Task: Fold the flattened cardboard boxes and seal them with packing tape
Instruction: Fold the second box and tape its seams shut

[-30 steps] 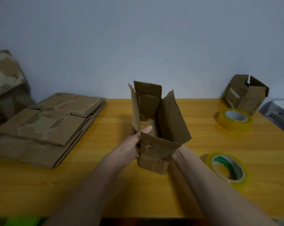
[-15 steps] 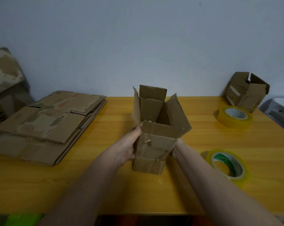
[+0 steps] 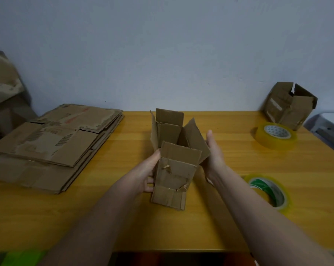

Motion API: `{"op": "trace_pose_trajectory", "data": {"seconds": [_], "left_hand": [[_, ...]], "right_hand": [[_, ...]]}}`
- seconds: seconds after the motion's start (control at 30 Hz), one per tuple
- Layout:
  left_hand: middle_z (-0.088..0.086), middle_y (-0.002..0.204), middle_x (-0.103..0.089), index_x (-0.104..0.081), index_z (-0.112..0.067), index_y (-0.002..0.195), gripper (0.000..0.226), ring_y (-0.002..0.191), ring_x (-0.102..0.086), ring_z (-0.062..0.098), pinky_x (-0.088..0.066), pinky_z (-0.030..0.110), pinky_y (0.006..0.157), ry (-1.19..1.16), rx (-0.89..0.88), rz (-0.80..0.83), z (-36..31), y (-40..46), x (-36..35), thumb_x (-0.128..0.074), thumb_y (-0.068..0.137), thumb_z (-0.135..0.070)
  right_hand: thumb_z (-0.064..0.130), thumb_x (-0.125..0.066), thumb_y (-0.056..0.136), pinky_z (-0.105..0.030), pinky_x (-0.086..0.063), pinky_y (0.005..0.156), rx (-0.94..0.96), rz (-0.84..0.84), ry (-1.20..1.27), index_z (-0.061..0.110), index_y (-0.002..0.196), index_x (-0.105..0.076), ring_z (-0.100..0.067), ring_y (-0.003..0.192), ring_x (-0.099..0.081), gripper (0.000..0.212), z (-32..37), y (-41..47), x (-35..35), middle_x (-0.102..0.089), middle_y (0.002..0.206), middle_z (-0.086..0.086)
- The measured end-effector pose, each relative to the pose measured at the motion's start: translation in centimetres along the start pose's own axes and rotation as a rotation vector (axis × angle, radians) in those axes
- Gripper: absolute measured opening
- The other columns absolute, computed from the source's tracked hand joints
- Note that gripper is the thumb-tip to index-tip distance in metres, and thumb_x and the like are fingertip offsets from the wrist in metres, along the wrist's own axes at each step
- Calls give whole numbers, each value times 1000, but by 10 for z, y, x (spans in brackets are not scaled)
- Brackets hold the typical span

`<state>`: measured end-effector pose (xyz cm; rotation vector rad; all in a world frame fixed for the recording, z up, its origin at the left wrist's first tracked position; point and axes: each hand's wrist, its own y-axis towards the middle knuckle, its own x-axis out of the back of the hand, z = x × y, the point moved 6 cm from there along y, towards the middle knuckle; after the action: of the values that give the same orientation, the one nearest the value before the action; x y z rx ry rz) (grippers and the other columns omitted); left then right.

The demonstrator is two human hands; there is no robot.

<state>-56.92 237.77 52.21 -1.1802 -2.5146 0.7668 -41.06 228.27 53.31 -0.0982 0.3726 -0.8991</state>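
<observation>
Yellow table (image 3: pixel 108 217): left hand (image 3: pixel 143 175) grips upright box (image 3: pixel 174 169); right hand (image 3: pixel 214 154) flat, fingers straight, against its flap.

A plain packing corner, perhaps in a small stockroom or a spare room at home; which of the two cannot be told. A yellow wooden counter (image 3: pixel 239 227) stands against a bare pale wall (image 3: pixel 162 45); a stack of worn flattened boxes (image 3: pixel 52 143) lies on its left side; two rolls of packing tape (image 3: pixel 275 136) (image 3: pixel 268 191) sit on the right; a folded box (image 3: pixel 289 108) rests in the far right corner; more battered cardboard (image 3: pixel 3 87) leans beside the counter at far left; an open box (image 3: pixel 173 162) stands in the middle.
</observation>
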Motion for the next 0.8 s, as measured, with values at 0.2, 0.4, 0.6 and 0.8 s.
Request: {"op": "trace_pose_trajectory", "data": {"seconds": [0.2, 0.4, 0.6, 0.8], "left_hand": [[6, 142, -45, -43, -21, 141, 78, 126, -46, 27, -45, 41, 96, 159, -103, -226, 5, -7, 14, -67, 78, -60], [-5, 126, -54, -22, -27, 150, 69, 87, -64, 4, -54, 14, 62, 9, -731, -520, -24, -33, 28, -60, 94, -20], [6, 146, -40, -10, -26, 154, 79, 106, -61, 27, -47, 16, 59, 236, -705, -754, -29, -42, 41, -58, 94, -11], [-3, 151, -37, -34, -30, 147, 67, 126, -45, 12, -45, 19, 95, 996, -873, -511, -58, -46, 29, -58, 91, -3]], "right_hand": [[34, -64, 87, -37, -55, 70, 36, 182, -306, 16, 126, -55, -26, 95, -65, 44, 42, -11, -10, -66, 107, -9], [1, -55, 91, -37, -55, 66, 46, 147, -504, 16, 134, -49, -30, 87, -64, 46, 48, -12, -12, -63, 103, -13], [-2, -59, 89, -36, -54, 69, 57, 83, -525, 30, 147, -29, -30, 92, -61, 73, 44, -11, 0, -58, 110, -14], [8, -54, 92, -38, -33, 107, 481, 59, -1291, 26, 135, -50, -29, 136, -29, 46, 59, -19, -15, -27, 152, -8]]}}
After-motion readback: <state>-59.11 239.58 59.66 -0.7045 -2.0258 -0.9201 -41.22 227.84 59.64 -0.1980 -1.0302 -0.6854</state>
